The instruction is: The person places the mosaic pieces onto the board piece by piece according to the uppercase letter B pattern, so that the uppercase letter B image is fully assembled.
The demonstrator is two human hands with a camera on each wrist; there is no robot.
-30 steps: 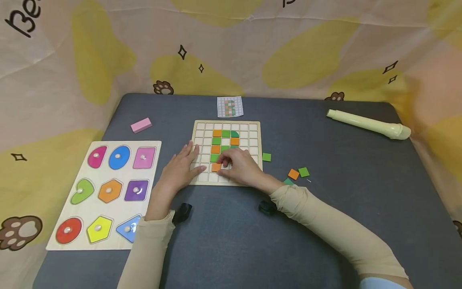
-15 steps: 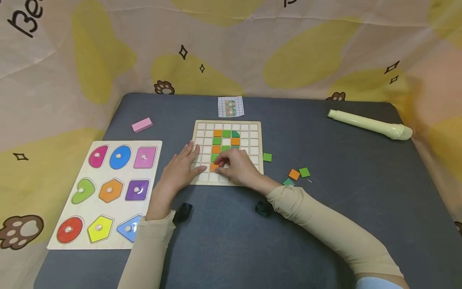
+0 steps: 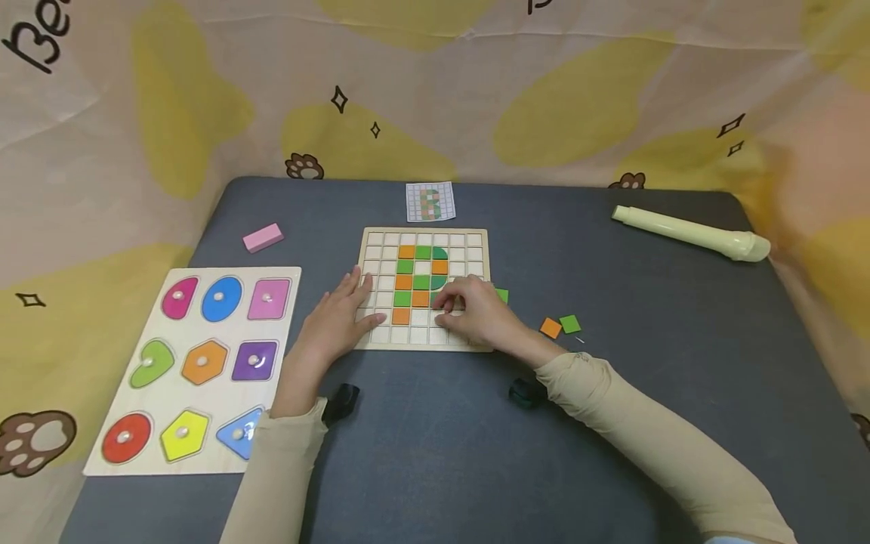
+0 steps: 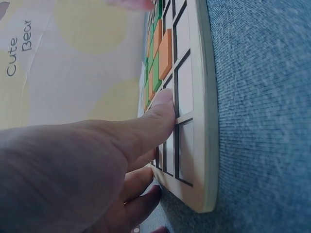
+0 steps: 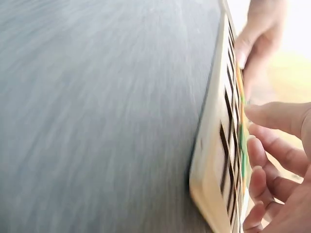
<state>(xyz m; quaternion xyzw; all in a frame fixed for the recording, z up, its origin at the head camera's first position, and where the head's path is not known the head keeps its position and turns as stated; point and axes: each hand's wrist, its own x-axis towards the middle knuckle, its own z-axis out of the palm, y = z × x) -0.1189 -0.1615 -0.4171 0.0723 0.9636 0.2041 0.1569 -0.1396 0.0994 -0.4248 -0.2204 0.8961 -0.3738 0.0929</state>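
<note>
On the table lies a wooden grid board [image 3: 462, 340] with orange, green and dark green tiles in its cells. My left hand [image 3: 340, 317] rests on the board's left edge, fingers spread; its thumb [image 4: 163, 104] presses on a bare cell. Over the right half is my right hand [image 3: 472, 306], its fingers bent and thumb apart from them. Beside its fingertips shows a dark green tile [image 3: 433, 300], partly covered. An orange tile [image 3: 420, 299] sits just left of that, and another orange tile [image 3: 401, 316] is lowest in the left column. I see nothing held in the right hand.
A patterned card [image 3: 430, 202] lies behind the board. To the right are a loose orange tile [image 3: 550, 327] and green tiles [image 3: 569, 324]. A knobbed shape puzzle [image 3: 227, 332] is at left, a pink block [image 3: 263, 238] behind it. A pale green tube [image 3: 689, 233] lies far right.
My right hand has shifted right across the board, uncovering the orange tile in the fourth row. Its wrist now covers the loose dark green tile at right. My left hand has stayed put.
</note>
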